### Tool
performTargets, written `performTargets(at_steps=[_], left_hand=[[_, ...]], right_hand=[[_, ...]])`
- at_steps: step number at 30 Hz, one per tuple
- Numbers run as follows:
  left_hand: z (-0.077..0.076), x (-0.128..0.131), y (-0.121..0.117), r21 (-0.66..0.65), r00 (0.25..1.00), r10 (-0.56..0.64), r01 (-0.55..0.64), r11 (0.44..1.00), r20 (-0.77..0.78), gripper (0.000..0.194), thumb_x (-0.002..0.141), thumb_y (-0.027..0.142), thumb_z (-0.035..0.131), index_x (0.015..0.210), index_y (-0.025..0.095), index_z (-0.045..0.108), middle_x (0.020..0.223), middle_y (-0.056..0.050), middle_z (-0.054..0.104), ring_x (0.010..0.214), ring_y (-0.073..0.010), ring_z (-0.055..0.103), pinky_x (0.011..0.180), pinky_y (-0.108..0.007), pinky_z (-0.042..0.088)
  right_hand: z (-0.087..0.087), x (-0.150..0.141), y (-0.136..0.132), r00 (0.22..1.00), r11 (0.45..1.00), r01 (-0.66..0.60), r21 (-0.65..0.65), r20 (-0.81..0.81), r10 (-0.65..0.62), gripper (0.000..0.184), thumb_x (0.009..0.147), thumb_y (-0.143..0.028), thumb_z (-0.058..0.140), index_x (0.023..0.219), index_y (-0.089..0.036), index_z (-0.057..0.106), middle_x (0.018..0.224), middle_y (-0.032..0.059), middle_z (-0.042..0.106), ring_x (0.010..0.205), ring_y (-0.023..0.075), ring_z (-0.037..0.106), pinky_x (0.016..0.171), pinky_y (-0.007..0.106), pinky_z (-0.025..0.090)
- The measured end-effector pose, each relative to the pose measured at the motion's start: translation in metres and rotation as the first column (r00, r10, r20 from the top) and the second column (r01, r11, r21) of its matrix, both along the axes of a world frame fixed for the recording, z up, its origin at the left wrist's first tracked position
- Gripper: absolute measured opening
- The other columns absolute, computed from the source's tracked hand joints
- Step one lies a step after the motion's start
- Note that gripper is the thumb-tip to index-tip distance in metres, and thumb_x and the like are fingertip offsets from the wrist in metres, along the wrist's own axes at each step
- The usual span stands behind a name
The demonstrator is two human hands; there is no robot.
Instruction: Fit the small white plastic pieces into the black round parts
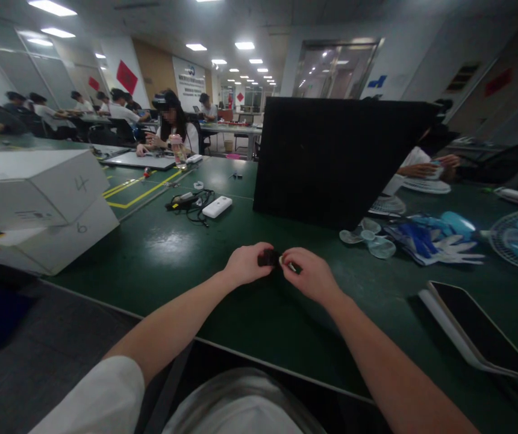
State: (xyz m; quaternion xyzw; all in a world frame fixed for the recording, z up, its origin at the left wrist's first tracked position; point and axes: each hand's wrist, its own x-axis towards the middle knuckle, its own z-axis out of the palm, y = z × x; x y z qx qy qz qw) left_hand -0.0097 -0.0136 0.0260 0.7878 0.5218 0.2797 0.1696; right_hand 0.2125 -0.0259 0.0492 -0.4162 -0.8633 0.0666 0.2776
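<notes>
My left hand [246,264] is closed around a small dark, rounded object [265,258], held low over the green table [182,262]. Its exact kind is not clear, as the fingers cover part of it. Close beside it, my right hand [306,270] pinches a small pale piece [281,260] between thumb and fingertips, right at the dark object's end. Whether the two pieces touch, I cannot tell.
White boxes [76,199] are stacked at left. A white power bank [217,207] lies by black cables [191,202]. A black panel [326,163] stands ahead. To the right are fan blades [370,238], gloves [426,241] and a phone [482,328]. Other people sit beyond.
</notes>
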Motion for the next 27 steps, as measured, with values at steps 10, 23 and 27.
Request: performTargets(at_steps=[10, 23, 27], left_hand=[[-0.016, 0.006, 0.0, -0.071, 0.983, -0.066, 0.079, 0.994, 0.169, 0.053, 0.077, 0.04, 0.076, 0.127, 0.027, 0.064, 0.097, 0.001, 0.075, 0.079, -0.0151, 0.071, 0.074, -0.027, 0.055], [-0.011, -0.009, 0.015, -0.075, 0.983, 0.066, -0.054, 0.996, 0.171, 0.05, 0.08, 0.036, 0.074, 0.128, 0.027, 0.063, 0.096, 0.001, 0.076, 0.082, -0.0166, 0.071, 0.075, -0.028, 0.055], [-0.009, -0.019, 0.027, -0.113, 0.96, 0.202, -0.183, 0.977, 0.192, 0.051, 0.081, 0.035, 0.074, 0.13, 0.025, 0.062, 0.102, -0.002, 0.076, 0.089, -0.0184, 0.072, 0.079, -0.028, 0.055]], right_hand=[[-0.008, -0.004, 0.001, 0.996, 0.999, -0.029, 0.013, 0.082, 0.028, 0.021, 0.095, -0.025, 0.055, 0.097, -0.025, 0.075, 0.112, 0.0076, 0.071, 0.101, 0.0248, 0.064, 0.084, 0.041, 0.055], [-0.015, 0.018, 0.021, 0.921, 0.913, 0.389, -0.126, 0.022, -0.389, 0.028, 0.087, -0.048, 0.065, 0.099, -0.024, 0.073, 0.101, 0.0091, 0.07, 0.084, 0.0251, 0.064, 0.067, 0.036, 0.049], [-0.031, 0.019, 0.031, 0.927, 0.898, 0.375, -0.229, 0.114, -0.358, 0.039, 0.084, -0.054, 0.069, 0.108, -0.024, 0.073, 0.105, 0.009, 0.07, 0.083, 0.0226, 0.065, 0.062, 0.032, 0.047]])
